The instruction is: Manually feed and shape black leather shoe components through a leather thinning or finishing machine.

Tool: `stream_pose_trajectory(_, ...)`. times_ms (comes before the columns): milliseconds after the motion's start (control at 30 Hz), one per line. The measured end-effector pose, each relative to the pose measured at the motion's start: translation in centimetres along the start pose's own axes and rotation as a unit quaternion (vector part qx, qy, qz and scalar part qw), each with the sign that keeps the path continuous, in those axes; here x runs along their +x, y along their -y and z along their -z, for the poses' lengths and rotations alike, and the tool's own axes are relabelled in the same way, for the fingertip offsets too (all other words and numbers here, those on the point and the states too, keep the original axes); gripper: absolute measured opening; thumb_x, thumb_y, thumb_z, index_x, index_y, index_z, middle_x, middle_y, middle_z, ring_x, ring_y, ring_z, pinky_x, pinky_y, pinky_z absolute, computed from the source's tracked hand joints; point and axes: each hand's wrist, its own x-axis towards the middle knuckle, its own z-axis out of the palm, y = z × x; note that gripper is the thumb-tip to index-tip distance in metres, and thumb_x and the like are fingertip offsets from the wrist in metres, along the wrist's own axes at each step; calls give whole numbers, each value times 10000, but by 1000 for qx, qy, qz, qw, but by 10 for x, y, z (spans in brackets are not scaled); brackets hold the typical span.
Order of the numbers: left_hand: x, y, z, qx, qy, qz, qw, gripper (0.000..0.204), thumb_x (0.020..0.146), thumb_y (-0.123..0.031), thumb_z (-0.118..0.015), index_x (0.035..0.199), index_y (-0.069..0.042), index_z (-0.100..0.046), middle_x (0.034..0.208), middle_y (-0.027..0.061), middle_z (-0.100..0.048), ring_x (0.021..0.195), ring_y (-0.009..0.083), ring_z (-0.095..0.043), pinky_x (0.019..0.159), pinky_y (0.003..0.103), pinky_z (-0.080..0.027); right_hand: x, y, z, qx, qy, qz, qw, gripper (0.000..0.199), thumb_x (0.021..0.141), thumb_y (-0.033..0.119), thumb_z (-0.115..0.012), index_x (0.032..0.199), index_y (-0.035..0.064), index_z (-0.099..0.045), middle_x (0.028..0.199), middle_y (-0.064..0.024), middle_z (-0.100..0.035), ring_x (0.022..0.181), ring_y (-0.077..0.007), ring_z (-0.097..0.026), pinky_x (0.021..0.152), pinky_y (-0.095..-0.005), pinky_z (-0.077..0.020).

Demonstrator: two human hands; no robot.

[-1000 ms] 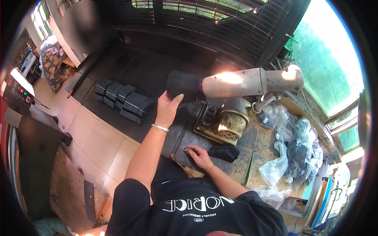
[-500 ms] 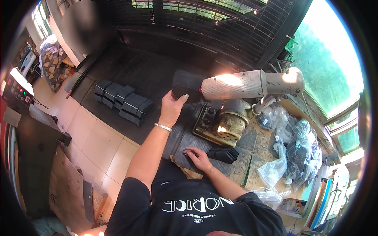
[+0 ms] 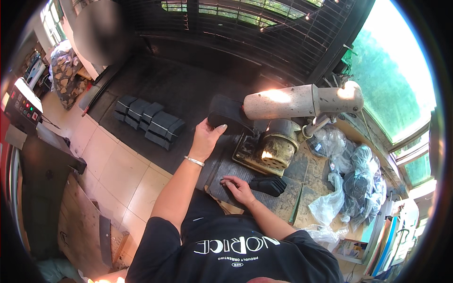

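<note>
Left hand [image 3: 206,137] raised, fingers curled around the near edge of a black pad [image 3: 227,114], thumb on top; pad sits against the end of a grey cylinder [image 3: 283,102] of the machine [image 3: 269,146]. Right hand [image 3: 239,188] lies flat, fingers spread, on the dark bench [image 3: 283,200], fingertips touching a stack [image 3: 268,185] of black pieces just to its right, gripping nothing. Far left a control box [image 3: 21,104] with coloured buttons on a dark stand, tiled floor [image 3: 118,174] below. Row of black bundles [image 3: 148,120] on a dark mat, left of the raised hand, well apart. Barred window behind. Right of machine, clear plastic bags [image 3: 351,184] piled on the bench.
</note>
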Motion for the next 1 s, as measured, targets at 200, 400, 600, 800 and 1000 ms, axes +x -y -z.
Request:
stream_pose_trajectory(200, -6, -4, -5, 11, 0, 9, 1000, 201, 857, -8, -669, 1042, -11, -589, 932, 7, -621, 811, 68, -558, 708, 221, -455, 0, -4, 3, 5, -3, -1, 1000, 256, 975, 126, -538, 1191, -2, -587, 1035, -86, -701, 994, -151, -643, 912, -283, -483)
stream_pose_trajectory(400, 13, 5, -3, 12, -4, 2, 1000, 276, 890, -21, -645, 1148, 50, -580, 1103, 72, -649, 1012, 121, -592, 934, 265, -455, 0, -4, 1, 1, 0, 5, 1000, 253, 973, 120, -540, 1188, -4, -588, 1033, -88, -700, 993, -153, -643, 910, -284, -484)
stream_pose_trajectory(600, 36, 9, -12, 31, -5, -29, 999, 270, 904, -33, -628, 1163, 15, -574, 1107, 61, -641, 968, 118, -597, 870, 268, -485, 0, -7, 0, 2, -2, 12, 1000, 252, 970, 109, -542, 1190, -6, -584, 1032, -88, -698, 979, -151, -644, 898, -283, -491)
stream_pose_trajectory(800, 34, 11, -19, 16, 2, -12, 1000, 267, 903, -33, -628, 1162, 11, -578, 1090, 49, -642, 954, 108, -590, 852, 262, -483, -1, -10, 0, 21, -4, 5, 1000, 251, 967, 104, -543, 1187, -8, -587, 1031, -89, -699, 971, -151, -645, 890, -279, -494)
stream_pose_trajectory(1000, 20, 10, -18, 24, -4, 9, 1000, 237, 902, -28, -624, 1135, 6, -590, 1031, 24, -637, 873, 79, -574, 765, 229, -470, 0, -8, 1, 16, -3, -2, 1000, 250, 969, 113, -543, 1183, -5, -592, 1034, -88, -701, 975, -154, -647, 895, -281, -492)
